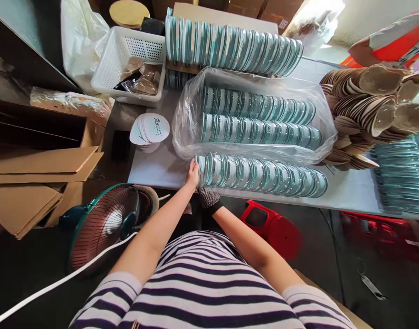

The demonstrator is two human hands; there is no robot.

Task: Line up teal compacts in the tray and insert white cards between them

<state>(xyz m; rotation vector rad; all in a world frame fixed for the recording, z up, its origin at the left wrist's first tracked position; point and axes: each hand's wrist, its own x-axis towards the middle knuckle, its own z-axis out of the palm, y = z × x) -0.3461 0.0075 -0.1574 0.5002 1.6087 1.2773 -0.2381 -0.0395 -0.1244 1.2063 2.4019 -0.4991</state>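
A long row of round teal-rimmed compacts (pixel 264 176) lies on its edge along the front of the white table (pixel 154 169). My bare left hand (pixel 193 174) presses against the left end of that row, fingers together. My right hand (pixel 208 198), in a dark dotted glove, sits at the table's front edge just under the same end; its fingers are hidden. Two more rows of compacts lie inside a clear plastic bag (pixel 253 114) behind the front row.
Another row of compacts (pixel 233 45) stands on a box at the back. A white basket (pixel 130 64), round labels (pixel 149 129), stacked beige dishes (pixel 367 105), cardboard boxes (pixel 41 160), a fan (pixel 106 224) and a red stool (pixel 271 226) surround me.
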